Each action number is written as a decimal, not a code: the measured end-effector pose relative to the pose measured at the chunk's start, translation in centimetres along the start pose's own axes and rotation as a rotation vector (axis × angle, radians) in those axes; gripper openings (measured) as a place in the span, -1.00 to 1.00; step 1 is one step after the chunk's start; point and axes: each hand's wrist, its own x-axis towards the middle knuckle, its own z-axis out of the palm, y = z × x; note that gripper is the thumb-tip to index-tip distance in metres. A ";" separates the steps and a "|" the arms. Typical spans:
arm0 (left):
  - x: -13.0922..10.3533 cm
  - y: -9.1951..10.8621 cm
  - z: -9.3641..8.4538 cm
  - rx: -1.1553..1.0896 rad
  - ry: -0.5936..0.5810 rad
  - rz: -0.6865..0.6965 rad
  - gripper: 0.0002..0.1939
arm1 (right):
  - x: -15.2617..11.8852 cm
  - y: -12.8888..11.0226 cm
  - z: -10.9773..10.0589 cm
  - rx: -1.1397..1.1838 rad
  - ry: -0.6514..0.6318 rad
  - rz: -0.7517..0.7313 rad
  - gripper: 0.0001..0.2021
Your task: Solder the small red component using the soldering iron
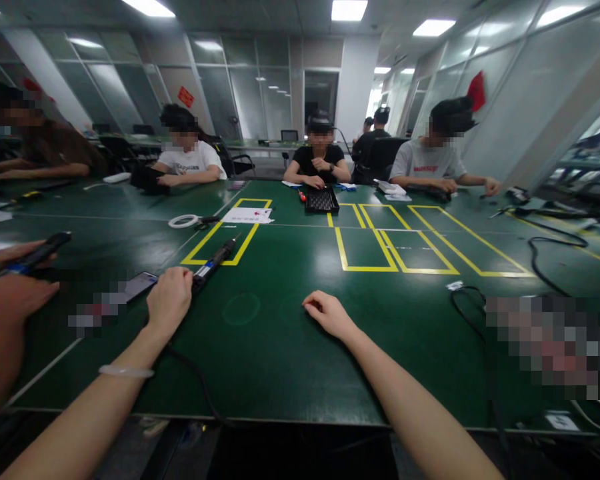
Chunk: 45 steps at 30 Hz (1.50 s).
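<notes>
My left hand (170,300) rests on the table with its fingers curled over the rear end of an electric screwdriver (214,261). The black tool has a blue and silver band, and its thin bit points away to the right. Its cord (200,380) runs from beneath my hand to the table's front edge. My right hand (331,315) lies on the bare green surface, fingers bent in and thumb near the index finger, with nothing visible in it. A phone (140,285) lies just left of my left hand.
At far left, a co-worker's hands (15,300) hold a similar tool (40,251). Yellow tape outlines (370,269) mark the green table (280,373); a white paper (247,215) lies across one. Opposite, a person has a black tray (322,201). Black cables (533,257) run along the right.
</notes>
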 end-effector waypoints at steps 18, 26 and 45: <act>-4.9 18.0 -1.9 -1.298 -0.737 0.195 -0.68 | 0.2 0.1 -0.1 0.315 0.019 0.118 -0.78; -5.7 17.4 -1.1 -1.183 -0.655 0.369 -0.74 | 0.4 0.6 0.4 0.458 0.029 0.139 -0.81; -7.3 18.2 -1.2 -0.773 -0.342 0.613 -0.83 | 0.6 0.2 0.5 0.581 -0.029 0.159 -0.84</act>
